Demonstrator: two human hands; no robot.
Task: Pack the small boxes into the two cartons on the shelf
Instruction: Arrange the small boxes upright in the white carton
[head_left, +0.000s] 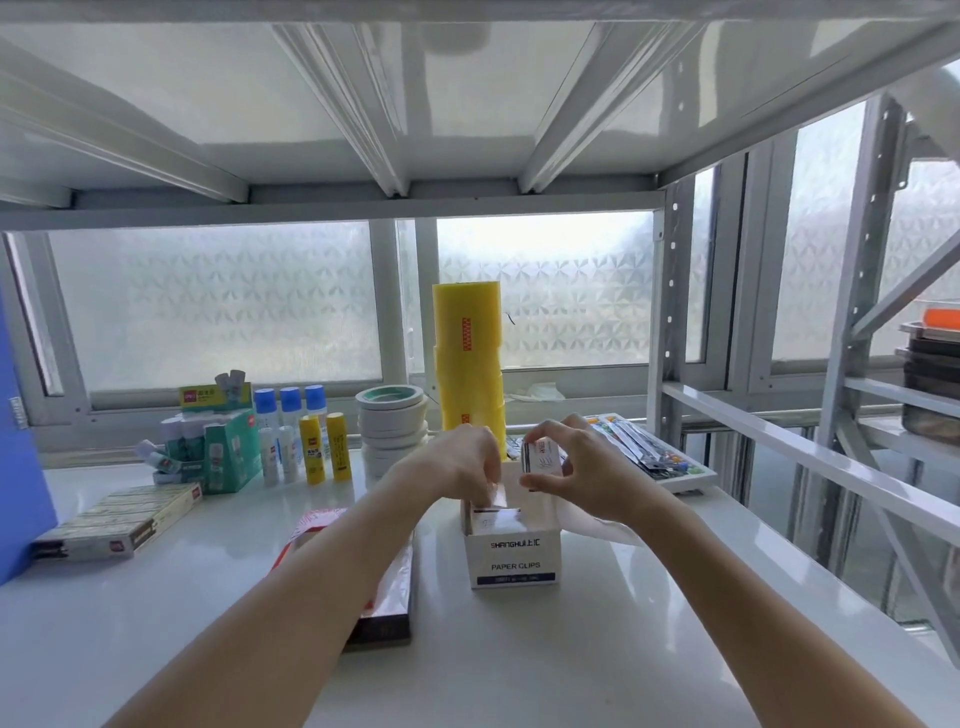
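Observation:
A white carton (514, 558) marked PAPER CLIPS stands open on the white shelf (519, 665), with small boxes (496, 517) showing inside it. My left hand (460, 462) reaches down into the carton's top, fingers on a small box there. My right hand (582, 470) hovers just above the carton's far right corner, pinching a small white box (543, 457) between thumb and fingers. A second carton is not clearly visible behind the hands.
A flat red and black pack (384, 587) lies left of the carton. Behind stand yellow tape rolls (470, 364), white tape rolls (392, 431), glue sticks (322, 452), a green box (223, 452). A long box (119, 525) lies left, a tray of clips (660, 452) right.

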